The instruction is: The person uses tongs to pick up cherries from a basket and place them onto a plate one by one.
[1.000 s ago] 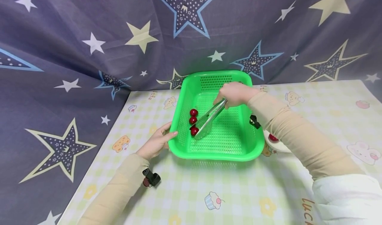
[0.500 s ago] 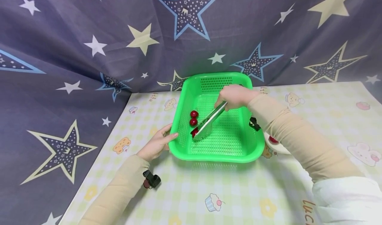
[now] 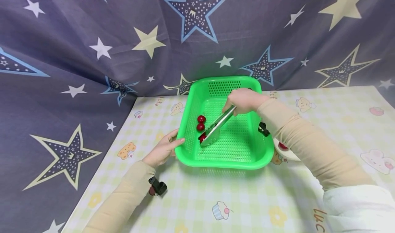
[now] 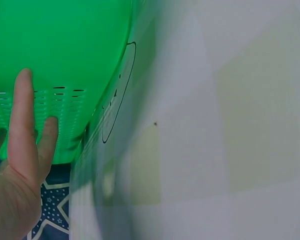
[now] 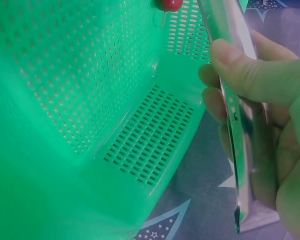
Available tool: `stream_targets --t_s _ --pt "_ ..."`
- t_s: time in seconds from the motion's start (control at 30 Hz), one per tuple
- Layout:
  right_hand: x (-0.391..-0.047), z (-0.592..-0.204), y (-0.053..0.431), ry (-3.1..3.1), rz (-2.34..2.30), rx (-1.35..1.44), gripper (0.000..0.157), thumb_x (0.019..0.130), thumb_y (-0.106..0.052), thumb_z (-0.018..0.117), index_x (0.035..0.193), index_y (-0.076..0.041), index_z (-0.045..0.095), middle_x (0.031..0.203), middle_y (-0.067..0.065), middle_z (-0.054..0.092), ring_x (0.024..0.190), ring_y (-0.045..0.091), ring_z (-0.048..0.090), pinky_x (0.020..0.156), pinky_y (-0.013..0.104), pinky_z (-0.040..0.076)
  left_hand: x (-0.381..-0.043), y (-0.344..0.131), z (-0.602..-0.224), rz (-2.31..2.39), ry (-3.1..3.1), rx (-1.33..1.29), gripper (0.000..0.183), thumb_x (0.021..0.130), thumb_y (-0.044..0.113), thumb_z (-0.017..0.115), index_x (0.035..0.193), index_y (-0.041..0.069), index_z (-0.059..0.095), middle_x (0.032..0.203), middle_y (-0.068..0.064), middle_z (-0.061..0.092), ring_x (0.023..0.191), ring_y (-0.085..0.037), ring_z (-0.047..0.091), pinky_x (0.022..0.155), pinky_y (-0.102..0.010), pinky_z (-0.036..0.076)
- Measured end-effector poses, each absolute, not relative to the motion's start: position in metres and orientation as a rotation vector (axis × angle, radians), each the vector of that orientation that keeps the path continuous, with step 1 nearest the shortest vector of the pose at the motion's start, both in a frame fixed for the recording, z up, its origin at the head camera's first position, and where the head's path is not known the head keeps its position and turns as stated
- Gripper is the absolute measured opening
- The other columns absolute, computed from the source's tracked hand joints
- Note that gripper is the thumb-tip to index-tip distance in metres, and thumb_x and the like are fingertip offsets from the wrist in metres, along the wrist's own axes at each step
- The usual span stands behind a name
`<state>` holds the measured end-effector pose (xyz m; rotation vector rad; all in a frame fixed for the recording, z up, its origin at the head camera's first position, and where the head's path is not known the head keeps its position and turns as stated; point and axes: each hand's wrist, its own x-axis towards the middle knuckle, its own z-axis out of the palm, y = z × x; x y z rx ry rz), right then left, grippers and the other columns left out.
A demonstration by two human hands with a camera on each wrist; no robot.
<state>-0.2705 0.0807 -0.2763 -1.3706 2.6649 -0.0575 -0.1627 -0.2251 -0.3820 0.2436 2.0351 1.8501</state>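
In the head view my left hand holds the green basket at its left side, thumb over the rim. The left wrist view shows its fingers against the outer wall. My right hand grips metal tongs that slant down into the basket. Between the tongs' tips is the nearest cherry, partly covered by them. Two more cherries, one in front of the other, lie on the basket floor just beyond. A cherry with its stem shows at the top of the right wrist view.
A white dish with a red cherry stands right of the basket, partly hidden by the right forearm. The checked tablecloth spreads under everything. Behind the basket hangs a dark curtain printed with stars.
The tongs have narrowed around the nearest cherry, which was beside their parted tips before. The left hand stays on the basket. The view has shifted slightly.
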Motion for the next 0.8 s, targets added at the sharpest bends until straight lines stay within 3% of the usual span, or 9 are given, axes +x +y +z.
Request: stream_targets --t_s 0.37,0.8 --pt "-0.271 -0.270 0.082 2.684 -0.093 -1.412 0.038 0.072 -0.006 0.077 0.108 -0.017 0.073 0.103 0.004 0.073 0.084 0.021 0.068 0.074 0.034 0.059 -0.164 -0.225 -0.380 1.855 2.016 0.146 0.064 0.098 0.016 0.049 0.151 0.005 0.016 0.141 -0.029 0.034 0.090 -0.013 0.065 0.080 -0.035 0.060" --pt "-0.265 -0.260 0.093 2.706 -0.064 -1.402 0.038 0.072 -0.004 0.076 0.109 -0.015 0.072 0.104 0.007 0.072 0.088 0.024 0.068 0.079 0.037 0.059 -0.163 -0.225 -0.380 1.869 1.992 0.160 0.068 0.096 0.020 0.053 0.151 0.005 0.016 0.142 -0.029 0.034 0.090 -0.014 0.065 0.081 -0.037 0.060"
